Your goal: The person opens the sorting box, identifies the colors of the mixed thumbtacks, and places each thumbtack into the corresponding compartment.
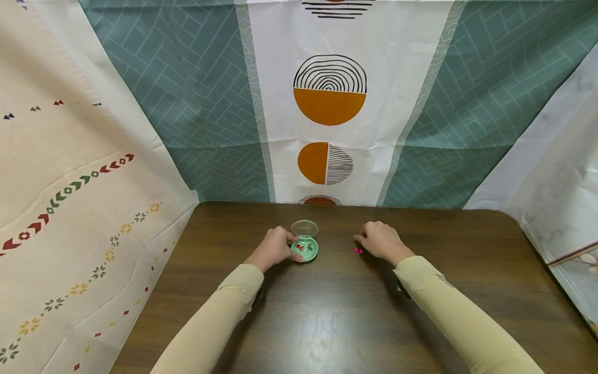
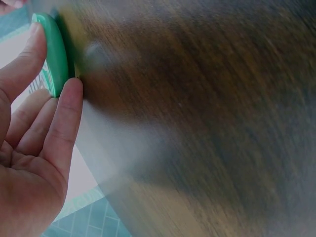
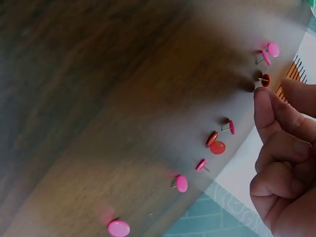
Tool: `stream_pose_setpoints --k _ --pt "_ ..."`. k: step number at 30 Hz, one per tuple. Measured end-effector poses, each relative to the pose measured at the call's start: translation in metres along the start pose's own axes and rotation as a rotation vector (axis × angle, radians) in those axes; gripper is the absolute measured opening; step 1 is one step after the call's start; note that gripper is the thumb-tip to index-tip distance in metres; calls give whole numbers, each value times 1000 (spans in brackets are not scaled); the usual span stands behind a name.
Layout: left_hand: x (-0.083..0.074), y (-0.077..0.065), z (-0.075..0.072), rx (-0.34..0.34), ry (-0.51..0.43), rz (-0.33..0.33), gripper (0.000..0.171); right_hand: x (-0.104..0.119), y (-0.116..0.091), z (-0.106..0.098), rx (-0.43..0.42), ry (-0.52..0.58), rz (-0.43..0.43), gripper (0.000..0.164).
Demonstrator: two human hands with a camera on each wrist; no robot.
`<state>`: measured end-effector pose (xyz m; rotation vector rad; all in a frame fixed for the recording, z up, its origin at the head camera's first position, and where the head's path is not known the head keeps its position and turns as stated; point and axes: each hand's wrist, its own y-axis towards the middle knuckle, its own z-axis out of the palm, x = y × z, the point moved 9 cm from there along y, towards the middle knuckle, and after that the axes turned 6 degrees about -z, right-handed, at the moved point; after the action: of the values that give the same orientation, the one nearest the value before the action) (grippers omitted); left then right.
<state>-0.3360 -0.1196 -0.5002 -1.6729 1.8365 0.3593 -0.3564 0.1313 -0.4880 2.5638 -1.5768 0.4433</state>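
Note:
My left hand pinches the rim of a small round green case between thumb and fingers. The case's clear lid stands open at the back, and a few red thumbtacks lie inside. In the left wrist view the green case appears edge-on, low over the table. My right hand is at the loose thumbtacks, its other fingers curled. A red thumbtack lies right at its index fingertip, with a gap showing to the thumb.
Several pink thumbtacks lie scattered beside my right hand, with a red thumbtack pair among them. The dark wooden table ends at a patterned cloth behind. Another printed cloth hangs along the left side.

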Motion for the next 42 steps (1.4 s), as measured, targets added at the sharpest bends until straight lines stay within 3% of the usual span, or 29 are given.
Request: stream_pose_setpoints --k 13,22,29,42 --pt "2 2 1 7 4 -5 60 6 2 2 32 -14 -4 12" --pt "2 1 2 9 7 0 61 15 3 -2 0 212 -34 14" --pt "1 0 1 8 5 1 61 38 7 -5 -18 343 -97 17" --pt "0 1 0 -5 11 21 59 103 28 5 -115 315 -212 11"
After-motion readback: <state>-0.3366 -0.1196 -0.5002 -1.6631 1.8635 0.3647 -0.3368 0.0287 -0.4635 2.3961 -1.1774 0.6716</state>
